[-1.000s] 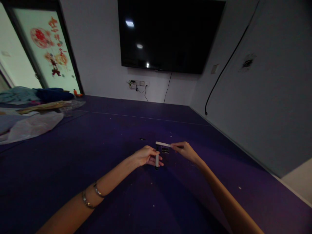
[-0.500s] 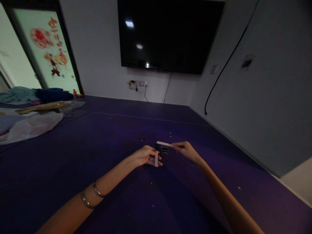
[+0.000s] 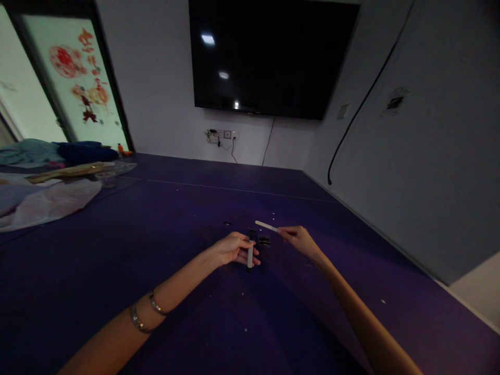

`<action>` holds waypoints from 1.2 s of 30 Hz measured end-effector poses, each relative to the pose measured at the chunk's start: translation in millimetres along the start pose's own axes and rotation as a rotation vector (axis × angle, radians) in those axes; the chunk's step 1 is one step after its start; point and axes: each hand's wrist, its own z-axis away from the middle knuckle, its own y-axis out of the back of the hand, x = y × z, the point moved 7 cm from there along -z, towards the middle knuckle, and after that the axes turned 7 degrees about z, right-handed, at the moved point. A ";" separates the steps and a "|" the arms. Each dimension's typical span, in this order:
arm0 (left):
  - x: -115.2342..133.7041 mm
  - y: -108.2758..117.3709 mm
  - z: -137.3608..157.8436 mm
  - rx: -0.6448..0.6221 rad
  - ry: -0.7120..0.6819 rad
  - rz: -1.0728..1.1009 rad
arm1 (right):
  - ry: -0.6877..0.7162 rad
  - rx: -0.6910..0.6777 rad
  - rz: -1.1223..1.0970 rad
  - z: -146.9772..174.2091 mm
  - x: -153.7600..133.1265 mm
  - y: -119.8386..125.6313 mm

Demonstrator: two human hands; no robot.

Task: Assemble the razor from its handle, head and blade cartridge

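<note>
Head view. Left hand [image 3: 234,249]: grip closed on a slim pale-grey rod with dark ends [image 3: 250,256], thumb on top, other fingers beneath; rod points toward the far edge of the surface. Two metal bangles [image 3: 139,319] on that forearm. Right hand [image 3: 297,239]: grip pinching one end of a slim white stick [image 3: 266,225], fingertips only; free end points left, just beyond the rod's dark head, a gap showing between. Material of either: cannot tell.

Beneath and between the hands, a small dark boxy item [image 3: 264,240] on the broad purple surface [image 3: 175,312], detail too small to read. Small black sliver [image 3: 227,223] lies farther out, left of the rod's head. White specks scattered about.

Toward the far left corner: dark blue cloth [image 3: 88,151], and nearer, a translucent whitish plastic sheet [image 3: 58,203]. Black television [image 3: 273,57] on the wall above the far edge.
</note>
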 end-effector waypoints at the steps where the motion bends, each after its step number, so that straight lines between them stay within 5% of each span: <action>1: 1.8 0.2 0.5 0.001 -0.012 -0.009 | -0.013 0.000 -0.031 -0.6 2.5 -0.4; 5: 16.1 0.2 6.6 0.072 -0.107 -0.105 | -0.018 -0.043 -0.176 -2.9 5.7 -5.6; 12: 48.0 -12.5 23.4 0.066 -0.335 -0.303 | -0.013 0.087 -0.201 -1.7 -9.4 -4.8; 26: 67.1 -14.8 32.7 0.018 -0.431 -0.360 | -0.090 0.011 0.592 21.3 -47.2 -48.2; 36: 62.1 -11.3 29.5 -0.003 -0.411 -0.329 | -0.103 -0.079 0.651 22.9 -51.9 -86.2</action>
